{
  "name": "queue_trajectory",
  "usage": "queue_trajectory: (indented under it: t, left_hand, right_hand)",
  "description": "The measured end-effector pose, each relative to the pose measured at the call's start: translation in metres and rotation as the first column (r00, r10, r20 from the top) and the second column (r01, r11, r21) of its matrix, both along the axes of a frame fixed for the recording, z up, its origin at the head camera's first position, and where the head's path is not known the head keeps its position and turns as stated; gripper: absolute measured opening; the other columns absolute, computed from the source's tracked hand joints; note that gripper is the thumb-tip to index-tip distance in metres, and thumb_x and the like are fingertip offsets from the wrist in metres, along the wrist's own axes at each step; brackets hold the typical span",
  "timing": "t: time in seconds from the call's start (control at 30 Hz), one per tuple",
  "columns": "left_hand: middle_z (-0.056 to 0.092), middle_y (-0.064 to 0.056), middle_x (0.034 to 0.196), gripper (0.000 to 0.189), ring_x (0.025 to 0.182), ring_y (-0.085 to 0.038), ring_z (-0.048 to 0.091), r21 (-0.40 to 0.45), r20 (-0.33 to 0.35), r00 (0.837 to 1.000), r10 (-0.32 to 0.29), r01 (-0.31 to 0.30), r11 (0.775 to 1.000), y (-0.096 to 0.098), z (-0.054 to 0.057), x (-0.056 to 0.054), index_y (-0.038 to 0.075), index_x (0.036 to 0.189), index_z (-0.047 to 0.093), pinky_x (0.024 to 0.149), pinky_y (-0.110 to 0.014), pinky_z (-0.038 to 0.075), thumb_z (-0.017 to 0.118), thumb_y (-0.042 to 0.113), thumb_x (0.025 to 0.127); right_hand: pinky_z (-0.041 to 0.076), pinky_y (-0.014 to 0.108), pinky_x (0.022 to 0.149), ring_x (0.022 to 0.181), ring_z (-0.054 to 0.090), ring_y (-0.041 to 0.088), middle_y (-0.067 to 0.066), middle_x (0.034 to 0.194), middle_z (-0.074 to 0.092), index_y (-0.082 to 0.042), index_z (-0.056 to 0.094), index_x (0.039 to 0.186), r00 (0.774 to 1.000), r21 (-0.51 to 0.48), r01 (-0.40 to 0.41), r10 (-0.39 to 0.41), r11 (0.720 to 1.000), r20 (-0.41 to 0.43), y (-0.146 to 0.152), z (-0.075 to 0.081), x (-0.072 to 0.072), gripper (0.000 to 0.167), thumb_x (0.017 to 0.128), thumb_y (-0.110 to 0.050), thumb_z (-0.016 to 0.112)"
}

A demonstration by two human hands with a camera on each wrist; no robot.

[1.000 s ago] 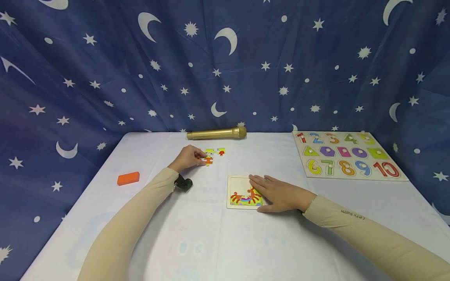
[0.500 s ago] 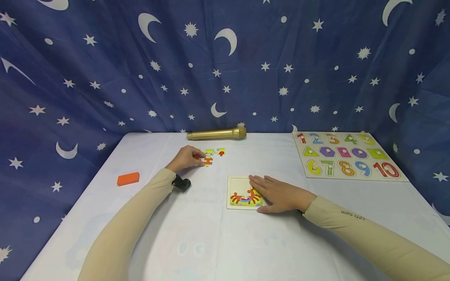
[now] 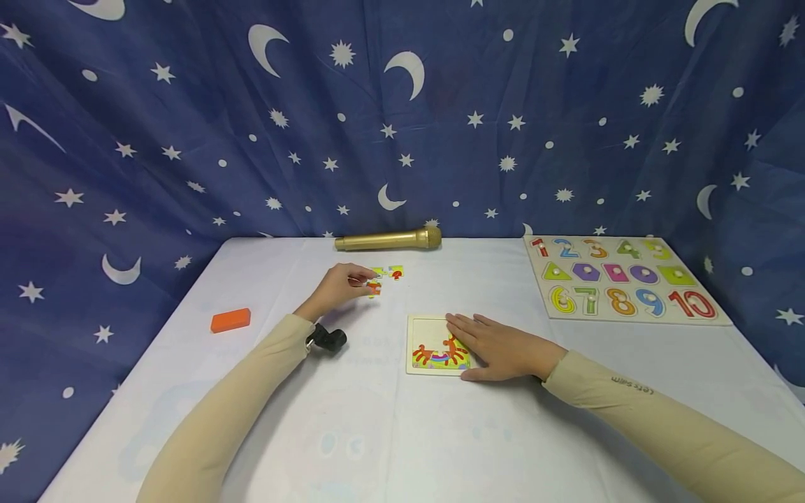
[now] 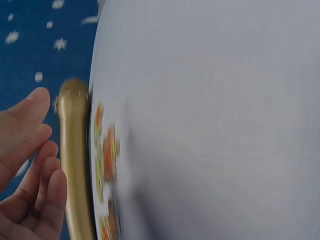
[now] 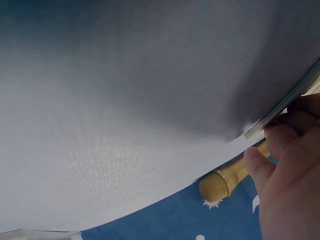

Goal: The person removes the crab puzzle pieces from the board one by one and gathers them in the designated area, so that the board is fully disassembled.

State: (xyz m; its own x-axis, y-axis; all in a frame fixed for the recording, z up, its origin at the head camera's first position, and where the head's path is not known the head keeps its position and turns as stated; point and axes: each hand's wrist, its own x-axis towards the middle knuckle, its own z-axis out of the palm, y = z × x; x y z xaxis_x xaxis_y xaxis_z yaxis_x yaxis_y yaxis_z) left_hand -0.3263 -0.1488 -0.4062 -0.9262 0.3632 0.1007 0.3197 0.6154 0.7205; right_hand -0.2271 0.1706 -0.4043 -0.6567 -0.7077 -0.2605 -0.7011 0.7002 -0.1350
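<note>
In the head view my left hand (image 3: 336, 288) hovers over the loose jigsaw pieces, its fingers loosely bent. The left wrist view shows nothing between its thumb and fingertips. An orange jigsaw piece (image 3: 374, 288) lies right by those fingertips, and a yellow-green piece with a red spot (image 3: 396, 273) lies just beyond. Several pieces (image 4: 110, 152) look blurred in the left wrist view. My right hand (image 3: 506, 349) rests with straight fingers over the right side of a small wooden puzzle tray (image 3: 409, 349). Crab-picture pieces (image 3: 440, 357) fill the tray's lower part; its upper left shows bare wood.
A gold microphone (image 3: 386, 241) lies along the table's back edge. An orange block (image 3: 230, 321) sits at the left. At the back right lies a wooden number-and-shape board (image 3: 604, 314). A starry blue curtain (image 3: 465, 161) hangs behind the white table (image 3: 402, 433).
My left hand has shifted slightly right, and its fingertips now cover more of the orange piece in the head view. My right hand and the tray have stayed in place.
</note>
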Motion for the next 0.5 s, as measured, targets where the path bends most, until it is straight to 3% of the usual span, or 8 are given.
queue_trajectory:
  t: [0.17, 0.27, 0.5]
  left_hand:
    - [0.067, -0.016, 0.11, 0.033, 0.098, -0.027, 0.061, 0.005, -0.017, 0.995, -0.103, 0.103, 0.995, 0.029, 0.002, 0.019, 0.0, 0.11, 0.068, 0.089, -0.033, 0.052, 0.074, 0.012, 0.08]
    - [0.067, -0.012, 0.11, 0.032, 0.099, -0.024, 0.061, -0.042, -0.019, 0.984, -0.176, 0.176, 0.984, 0.047, 0.003, 0.03, 0.003, 0.11, 0.069, 0.089, -0.031, 0.051, 0.074, 0.015, 0.081]
    - [0.067, -0.006, 0.105, 0.031, 0.097, -0.019, 0.062, -0.176, 0.009, 0.947, -0.32, 0.317, 0.932, 0.083, 0.001, 0.048, 0.006, 0.108, 0.07, 0.087, -0.03, 0.05, 0.075, 0.018, 0.08]
  right_hand:
    - [0.017, 0.043, 0.118, 0.147, 0.013, 0.021, 0.004, 0.16, 0.009, -0.009, 0.014, 0.151, 1.0, 0.006, 0.007, -0.007, 1.0, 0.009, 0.0, 0.0, -0.001, 0.09, 0.087, -0.062, 0.048]
    - [0.016, 0.044, 0.118, 0.147, 0.013, 0.021, 0.004, 0.16, 0.009, -0.01, 0.014, 0.151, 1.0, 0.002, 0.026, -0.026, 1.0, 0.015, 0.0, 0.0, -0.002, 0.092, 0.086, -0.065, 0.048]
    - [0.016, 0.047, 0.117, 0.146, 0.015, 0.024, 0.007, 0.159, 0.011, -0.007, 0.017, 0.151, 0.998, 0.008, 0.067, -0.067, 0.998, -0.003, 0.008, -0.002, -0.006, 0.094, 0.084, -0.067, 0.049]
